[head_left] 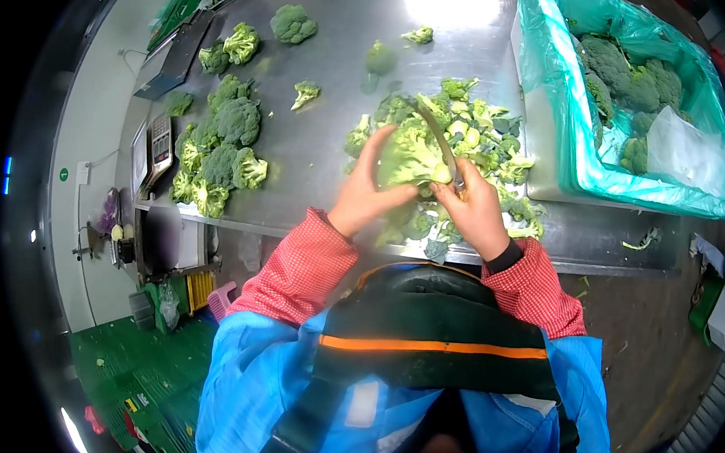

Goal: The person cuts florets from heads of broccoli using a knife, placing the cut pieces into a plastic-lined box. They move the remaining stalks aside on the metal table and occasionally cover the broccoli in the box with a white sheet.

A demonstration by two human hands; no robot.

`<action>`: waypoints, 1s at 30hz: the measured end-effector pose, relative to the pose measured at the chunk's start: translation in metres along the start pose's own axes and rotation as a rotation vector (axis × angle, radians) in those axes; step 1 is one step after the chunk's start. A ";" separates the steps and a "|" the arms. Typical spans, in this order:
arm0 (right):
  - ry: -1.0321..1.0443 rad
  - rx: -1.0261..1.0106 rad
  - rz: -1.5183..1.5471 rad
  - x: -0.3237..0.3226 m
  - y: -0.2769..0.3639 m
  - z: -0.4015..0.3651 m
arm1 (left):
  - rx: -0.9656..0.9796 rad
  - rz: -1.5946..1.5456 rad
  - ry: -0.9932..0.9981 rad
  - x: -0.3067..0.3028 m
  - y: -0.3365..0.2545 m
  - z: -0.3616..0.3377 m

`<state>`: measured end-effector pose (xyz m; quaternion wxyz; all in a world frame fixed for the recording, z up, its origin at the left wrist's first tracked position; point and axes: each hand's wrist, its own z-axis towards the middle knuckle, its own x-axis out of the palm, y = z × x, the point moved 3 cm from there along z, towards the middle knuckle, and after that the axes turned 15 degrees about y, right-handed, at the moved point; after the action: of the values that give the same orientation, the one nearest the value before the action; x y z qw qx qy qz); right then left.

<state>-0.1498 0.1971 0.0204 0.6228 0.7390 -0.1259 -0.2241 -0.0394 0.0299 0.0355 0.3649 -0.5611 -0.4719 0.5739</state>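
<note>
A broccoli head, its pale cut stems turned up toward me, is between my two hands above the metal table. My left hand is curled around its left side, thumb stretched along the near edge. The handle of a curved knife is in my right hand, close to the stem. Its blade arcs up and away across the head's right side. Under and beside my hands lies a pile of cut broccoli florets. Part of the head looks smeared by motion.
At right stands a crate lined with a green plastic bag, holding broccoli heads. More broccoli heads are heaped on the metal table at left, near a scale. A single head lies farther back.
</note>
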 end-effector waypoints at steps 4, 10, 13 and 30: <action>-0.066 -0.160 -0.314 -0.015 -0.003 -0.016 | -0.054 -0.240 -0.097 -0.002 -0.005 -0.005; -0.107 -0.314 -0.997 -0.024 0.015 -0.037 | 0.004 0.325 -0.176 -0.017 -0.012 -0.007; -0.106 -0.338 -1.020 -0.022 0.019 -0.033 | 0.004 0.361 -0.182 -0.018 -0.021 -0.007; -0.078 0.031 -0.765 -0.032 -0.056 -0.019 | -0.150 0.498 -0.362 -0.083 0.001 -0.040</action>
<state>-0.1738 0.2391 -0.0264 0.4778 0.7328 0.1319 -0.4663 0.0091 -0.0434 0.0627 0.0809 -0.5735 -0.4182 0.6997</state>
